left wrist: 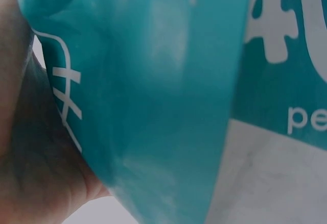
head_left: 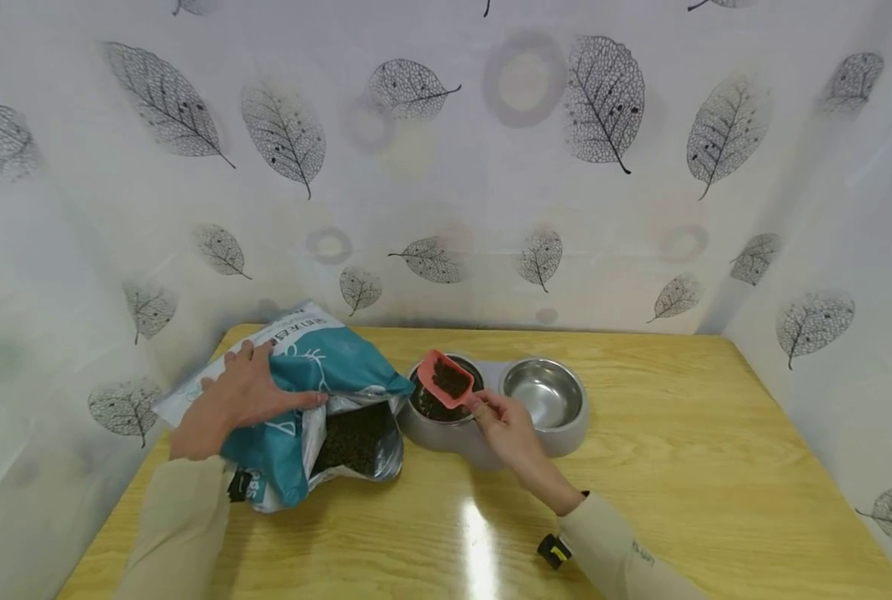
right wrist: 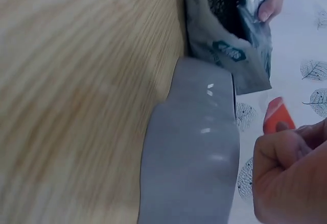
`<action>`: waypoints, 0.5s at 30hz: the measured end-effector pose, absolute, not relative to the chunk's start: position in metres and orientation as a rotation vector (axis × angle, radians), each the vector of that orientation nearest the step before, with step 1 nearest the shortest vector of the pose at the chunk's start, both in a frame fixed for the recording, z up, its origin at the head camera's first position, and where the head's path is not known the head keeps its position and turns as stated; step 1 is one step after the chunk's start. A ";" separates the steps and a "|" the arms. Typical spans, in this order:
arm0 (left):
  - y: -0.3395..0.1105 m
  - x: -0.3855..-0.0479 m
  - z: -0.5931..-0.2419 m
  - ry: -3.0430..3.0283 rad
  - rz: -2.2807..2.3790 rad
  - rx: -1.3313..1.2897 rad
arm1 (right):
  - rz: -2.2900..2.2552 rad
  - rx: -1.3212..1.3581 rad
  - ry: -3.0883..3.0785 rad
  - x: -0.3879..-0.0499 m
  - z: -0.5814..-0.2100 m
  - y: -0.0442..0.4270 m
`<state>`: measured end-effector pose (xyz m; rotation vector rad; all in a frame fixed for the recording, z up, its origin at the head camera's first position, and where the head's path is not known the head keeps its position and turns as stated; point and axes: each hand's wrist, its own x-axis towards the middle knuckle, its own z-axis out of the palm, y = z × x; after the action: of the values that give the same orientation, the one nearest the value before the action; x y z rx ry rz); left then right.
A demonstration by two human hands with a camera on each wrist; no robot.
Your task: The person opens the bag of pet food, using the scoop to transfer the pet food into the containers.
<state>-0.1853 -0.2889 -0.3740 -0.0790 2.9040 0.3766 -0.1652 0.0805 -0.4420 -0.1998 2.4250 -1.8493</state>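
Observation:
In the head view, my left hand grips the upper side of a teal-and-white pet food bag, its thumb stretched along the folded mouth. The bag lies tilted, its opening toward the bowls, with dark pellets inside. My right hand pinches the handle of a small red scoop that carries dark pellets. The scoop is over the left bowl of a grey double pet bowl. Pellets show in that left bowl; the right steel bowl has a bare shiny bottom. The left wrist view is mostly filled by the bag.
All of this stands on a wooden table. A pale curtain with a leaf print hangs behind it and along both sides. The bag's mouth is close to the left bowl.

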 end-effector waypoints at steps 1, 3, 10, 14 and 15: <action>-0.289 -0.185 -0.375 2.904 0.379 -0.078 | -1.793 -0.215 2.517 -0.167 -0.444 0.082; -0.289 -0.185 -0.376 2.903 0.379 -0.076 | -1.681 -0.247 2.671 -0.168 -0.447 0.084; -0.289 -0.185 -0.376 2.912 0.372 -0.074 | -1.432 -0.328 2.891 -0.172 -0.449 0.089; -0.289 -0.185 -0.376 2.913 0.371 -0.076 | -1.328 -0.416 3.007 -0.175 -0.451 0.090; -0.289 -0.185 -0.376 2.912 0.372 -0.076 | -1.305 -0.434 3.031 -0.176 -0.452 0.090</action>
<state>-0.1848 -0.2891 -0.3760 -0.0762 2.9117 0.3717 -0.1758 0.0898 -0.4523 -0.4337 3.0306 -1.3047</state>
